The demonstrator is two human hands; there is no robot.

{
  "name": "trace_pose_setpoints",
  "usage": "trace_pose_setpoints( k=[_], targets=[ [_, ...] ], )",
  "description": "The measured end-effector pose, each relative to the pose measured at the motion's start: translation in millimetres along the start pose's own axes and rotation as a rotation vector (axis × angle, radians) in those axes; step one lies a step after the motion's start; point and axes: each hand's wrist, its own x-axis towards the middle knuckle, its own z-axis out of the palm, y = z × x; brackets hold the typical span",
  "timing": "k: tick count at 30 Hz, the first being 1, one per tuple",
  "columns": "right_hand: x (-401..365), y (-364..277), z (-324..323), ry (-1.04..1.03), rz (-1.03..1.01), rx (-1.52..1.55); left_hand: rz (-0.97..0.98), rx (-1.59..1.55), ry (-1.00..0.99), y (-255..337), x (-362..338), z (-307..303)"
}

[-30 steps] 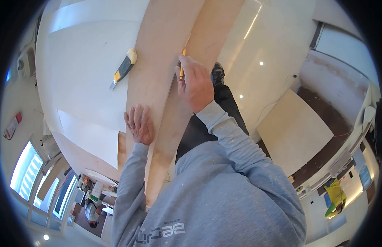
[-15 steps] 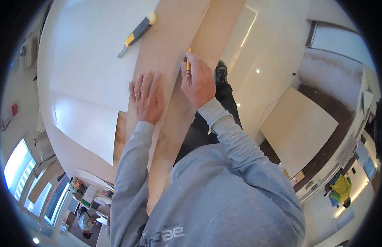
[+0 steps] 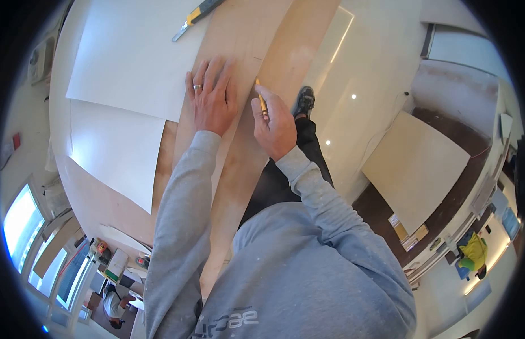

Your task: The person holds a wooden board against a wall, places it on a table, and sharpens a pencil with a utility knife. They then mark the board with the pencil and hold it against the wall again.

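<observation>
My left hand (image 3: 213,99) lies flat with spread fingers on a long light-brown board (image 3: 245,34), a ring on one finger. In my right hand (image 3: 276,124) is a yellow pencil (image 3: 262,103), its tip pointing forward near the board's right edge. A short dark mark shows on the board ahead of the tip. Below and right of this board runs another brown strip (image 3: 293,48) along the table's edge. Beyond my left fingers, a black-and-yellow utility knife (image 3: 196,18) rests on a white sheet (image 3: 127,62), its far end cut off by the view.
A second white sheet (image 3: 115,147) lies nearer on the left. On the right, a large pale panel (image 3: 418,169) lies over a dark brown surface, with a cable on the glossy floor (image 3: 341,113). One person (image 3: 113,302) is at lower left, another in yellow (image 3: 473,253) at far right.
My left hand has slid forward along the board. My right hand with the pencil has drawn back slightly, and the dark mark is now visible. The knife sits higher in view.
</observation>
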Motion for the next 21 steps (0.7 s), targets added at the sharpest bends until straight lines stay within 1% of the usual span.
trace_pose_setpoints(
  k=[2, 5, 11, 14, 21],
  targets=[
    [-8, 0, 1, -0.015, 0.001, 0.019, 0.007, 0.002, -0.001, -1, 1, 0],
    [-22, -2, 2, -0.053, 0.079, 0.090, 0.011, 0.005, 0.005, -1, 0, 1],
    [-45, -7, 4, -0.056, 0.047, 0.090, 0.034, -0.006, 0.040, -5, -1, 6],
    [-57, -8, 8, -0.041, 0.018, 0.138, 0.043, -0.014, 0.053, -6, -1, 8],
    [-89, -11, 14, -0.057, -0.027, 0.119, 0.061, -0.002, 0.084, -7, -3, 10]
  ],
)
